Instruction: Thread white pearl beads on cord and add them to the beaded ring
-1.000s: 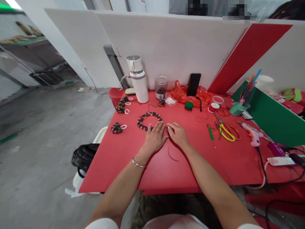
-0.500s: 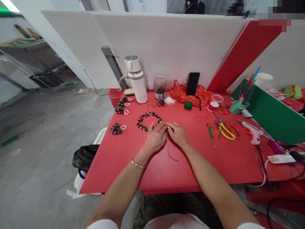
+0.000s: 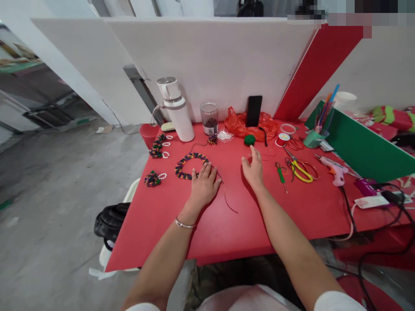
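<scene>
A braided multicoloured ring (image 3: pixel 182 165) lies on the red table (image 3: pixel 155 233). My left hand (image 3: pixel 204 183) rests flat with fingers spread over the ring's right side, and a dark thread end shows beside its fingertips. Raised over the table to the right, my right hand (image 3: pixel 253 169) holds nothing, its fingers apart and pointing toward a green yarn ball (image 3: pixel 249 140). A loose dark thread (image 3: pixel 231 204) curls between my hands. Several knotted pieces with white bead loops, one of them nearest (image 3: pixel 152 179), sit along the table's left side.
Behind stand a white flask (image 3: pixel 180 119), a clear jar (image 3: pixel 209 119) and a phone (image 3: pixel 253 111) on a red plastic bag (image 3: pixel 234 123). To the right are a green-handled hook (image 3: pixel 280 174), yellow-handled scissors (image 3: pixel 301 171), a thread spool (image 3: pixel 282 139), a pink glue gun (image 3: pixel 337 171) and a pen cup (image 3: pixel 313 138).
My right hand has left my left hand's side, moving right and forward, and opened. My left hand has flattened over the ring's edge. The camera view has shifted slightly.
</scene>
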### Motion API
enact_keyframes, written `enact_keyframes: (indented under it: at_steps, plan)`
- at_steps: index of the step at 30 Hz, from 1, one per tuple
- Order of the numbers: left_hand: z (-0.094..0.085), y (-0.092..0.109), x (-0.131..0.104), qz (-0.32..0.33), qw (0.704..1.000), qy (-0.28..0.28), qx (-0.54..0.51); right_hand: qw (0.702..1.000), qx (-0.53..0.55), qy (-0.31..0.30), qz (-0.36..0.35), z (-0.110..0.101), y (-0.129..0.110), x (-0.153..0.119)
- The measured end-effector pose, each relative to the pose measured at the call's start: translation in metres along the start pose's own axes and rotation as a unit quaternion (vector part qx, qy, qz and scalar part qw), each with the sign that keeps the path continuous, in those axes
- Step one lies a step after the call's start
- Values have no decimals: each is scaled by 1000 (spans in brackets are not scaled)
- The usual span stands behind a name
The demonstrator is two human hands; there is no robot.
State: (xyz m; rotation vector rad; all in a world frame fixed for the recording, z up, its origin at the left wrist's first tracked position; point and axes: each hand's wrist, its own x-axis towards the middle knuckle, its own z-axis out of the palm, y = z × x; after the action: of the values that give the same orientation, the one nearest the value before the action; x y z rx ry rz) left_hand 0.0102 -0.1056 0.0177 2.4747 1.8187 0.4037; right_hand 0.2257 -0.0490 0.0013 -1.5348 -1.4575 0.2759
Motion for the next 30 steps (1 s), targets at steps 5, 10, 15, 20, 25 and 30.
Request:
enact_keyframes:
  at_steps: [5, 10, 15, 20, 25, 30]
  plan:
    - [-3, 5, -1, 1, 1000, 3, 4, 998, 22, 17, 52, 0, 18, 7]
    - [-3, 2, 1, 17, 997, 46, -55, 998, -1, 22, 52, -1, 17, 5]
    - [13, 13, 9, 33, 945, 132, -296, 997, -51, -34, -54, 2, -1, -7]
    - [33, 33, 22, 7, 870, 143, -472, 988, -32, -106, -104, 13, -14, -18]
    - [44, 35, 31, -50, 845, 116, -520, 989, -22, -117, -89, 16, -10, -19]
    - [46, 33, 35, -40, 855, 119, -503, 989, 2, -130, -73, 18, -7, -18]
